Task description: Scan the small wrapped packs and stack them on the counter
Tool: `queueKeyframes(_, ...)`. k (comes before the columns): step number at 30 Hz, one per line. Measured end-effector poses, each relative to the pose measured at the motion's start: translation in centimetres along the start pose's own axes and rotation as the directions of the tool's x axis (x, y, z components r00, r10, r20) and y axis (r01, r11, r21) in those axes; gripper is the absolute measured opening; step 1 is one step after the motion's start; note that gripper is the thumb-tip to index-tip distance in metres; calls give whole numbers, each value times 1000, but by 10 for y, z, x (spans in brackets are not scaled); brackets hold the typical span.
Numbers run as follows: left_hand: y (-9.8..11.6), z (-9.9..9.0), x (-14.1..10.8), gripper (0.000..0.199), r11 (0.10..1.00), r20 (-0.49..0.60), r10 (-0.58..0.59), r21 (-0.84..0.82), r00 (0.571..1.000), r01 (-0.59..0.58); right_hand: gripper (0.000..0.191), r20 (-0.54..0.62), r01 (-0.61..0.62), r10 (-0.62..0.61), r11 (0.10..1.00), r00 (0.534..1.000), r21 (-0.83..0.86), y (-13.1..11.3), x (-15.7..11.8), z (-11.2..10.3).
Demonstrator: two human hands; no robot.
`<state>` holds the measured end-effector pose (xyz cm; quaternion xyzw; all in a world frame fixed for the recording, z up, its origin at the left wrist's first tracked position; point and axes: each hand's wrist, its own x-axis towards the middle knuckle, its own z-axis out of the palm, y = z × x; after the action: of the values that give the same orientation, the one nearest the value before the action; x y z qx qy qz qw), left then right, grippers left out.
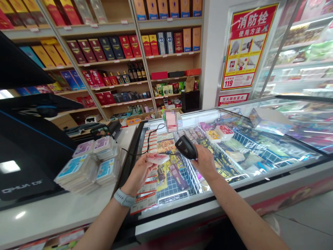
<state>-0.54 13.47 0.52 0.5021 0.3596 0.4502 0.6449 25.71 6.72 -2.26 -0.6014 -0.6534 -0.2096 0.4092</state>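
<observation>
My left hand [138, 174], with a pale watch on its wrist, pinches a thin, flat pack with pink and white print [159, 159] by its left edge. In my right hand [206, 162] is a black barcode scanner [186, 146], its head turned left, above and to the right of the pack. A black cable [148, 139] loops over the freezer glass to the left of the scanner. Both hands are over the glass-topped chest freezer [179, 211]. Stacks of flat packs with blue and purple labels [75, 170] stand left of my left hand.
The white counter [52, 218] carries a dark checkout terminal [28, 149] at the left. Small stacks of yellow and red packs [220, 133] and a carton [270, 121] rest on the freezer. Behind are shelves of boxed bottles [111, 48] and a red poster [248, 48].
</observation>
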Motion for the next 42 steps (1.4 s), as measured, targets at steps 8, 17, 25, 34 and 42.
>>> queueKeyframes(8,-2,-9,10,14,981,-163,-58,-194,985,26,32,21,-13,13,1000,1000,7,0,-1,0)
queueKeyframes(17,0,2,24,68,999,-147,-17,46,989,24,30,16,-12,12,1000,1000,-8,-1,0,-2)
queueKeyframes(25,1,17,46,39,991,-67,-103,-99,992,96,32,16,-21,21,1000,1000,15,-1,0,-2)
queueKeyframes(34,-9,25,54,45,993,-30,43,-108,999,-46,31,18,-11,10,1000,1000,12,-3,1,-4)
queueKeyframes(42,-12,10,58,43,960,-146,277,84,950,-267,33,30,17,-19,999,999,46,-1,-1,-1)
